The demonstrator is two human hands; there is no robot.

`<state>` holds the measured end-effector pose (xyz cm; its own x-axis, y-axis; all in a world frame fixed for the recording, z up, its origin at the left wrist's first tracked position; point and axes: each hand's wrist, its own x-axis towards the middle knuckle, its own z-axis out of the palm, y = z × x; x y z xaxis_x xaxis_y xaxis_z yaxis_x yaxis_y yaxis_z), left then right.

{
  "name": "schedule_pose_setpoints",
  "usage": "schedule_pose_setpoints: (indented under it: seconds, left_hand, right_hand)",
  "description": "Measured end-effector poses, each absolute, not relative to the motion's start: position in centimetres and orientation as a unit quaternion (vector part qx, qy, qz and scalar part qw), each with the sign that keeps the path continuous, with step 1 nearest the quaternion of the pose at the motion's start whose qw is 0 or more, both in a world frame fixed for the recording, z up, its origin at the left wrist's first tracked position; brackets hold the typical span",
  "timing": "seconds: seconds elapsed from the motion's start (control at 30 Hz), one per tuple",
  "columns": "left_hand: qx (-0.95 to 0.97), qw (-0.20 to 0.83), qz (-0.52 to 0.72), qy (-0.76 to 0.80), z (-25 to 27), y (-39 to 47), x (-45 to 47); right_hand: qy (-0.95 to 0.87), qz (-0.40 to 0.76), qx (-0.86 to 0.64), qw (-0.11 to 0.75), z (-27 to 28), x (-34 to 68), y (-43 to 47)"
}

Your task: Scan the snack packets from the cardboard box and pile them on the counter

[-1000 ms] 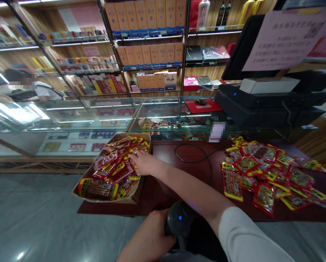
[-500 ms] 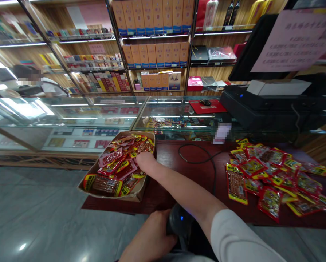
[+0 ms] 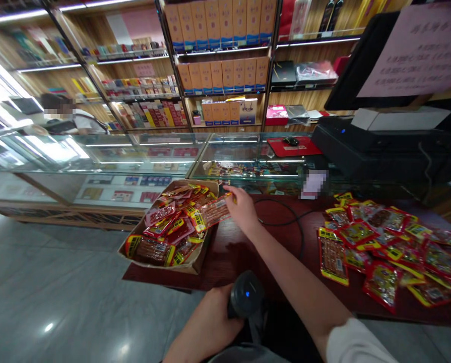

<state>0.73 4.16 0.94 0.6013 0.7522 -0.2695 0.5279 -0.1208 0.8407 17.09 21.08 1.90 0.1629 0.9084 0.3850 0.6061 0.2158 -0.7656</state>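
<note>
My left hand (image 3: pixel 215 320) is wrapped round a black handheld barcode scanner (image 3: pixel 248 297) with a small blue light on top, low in front of me. Between the fingers of my right hand (image 3: pixel 242 206) is one end of a red and yellow snack packet (image 3: pixel 214 213), clear-fronted with brown sticks inside. The packet hangs over the right rim of an open cardboard box (image 3: pixel 195 264). Several similar packets (image 3: pixel 168 227) lie jumbled in that box, at the left end of the dark red table (image 3: pixel 229 267).
A spread pile of packets (image 3: pixel 380 237) covers the table's right side. A black cable (image 3: pixel 301 227) curls across the middle. Behind stands a glass display counter (image 3: pixel 165 151) with a mouse (image 3: pixel 290 141) and a monitor (image 3: pixel 365 60). Another person (image 3: pixel 85 121) is at the far left.
My right hand has come up out of the box and moved right, drawing a packet with it. The scanner in my left hand now shows more fully. The view has shifted slightly.
</note>
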Motion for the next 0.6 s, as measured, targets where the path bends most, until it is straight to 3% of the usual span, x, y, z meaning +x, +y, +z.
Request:
schedule_pose_setpoints:
  seconds: [0.07,0.33,0.6]
  left_hand:
    - [0.736,0.503,0.121,0.437,0.8,4.3,0.6]
    - [0.716,0.497,0.177,0.457,-0.5,5.8,1.0]
    - [0.687,0.497,0.189,0.496,0.2,6.1,2.1]
  right_hand:
    - [-0.559,0.213,-0.604,0.527,0.1,20.7,19.3]
    - [-0.333,0.397,-0.627,0.582,-10.2,27.7,8.7]
    - [-0.334,0.421,-0.616,0.575,-12.4,27.8,6.4]
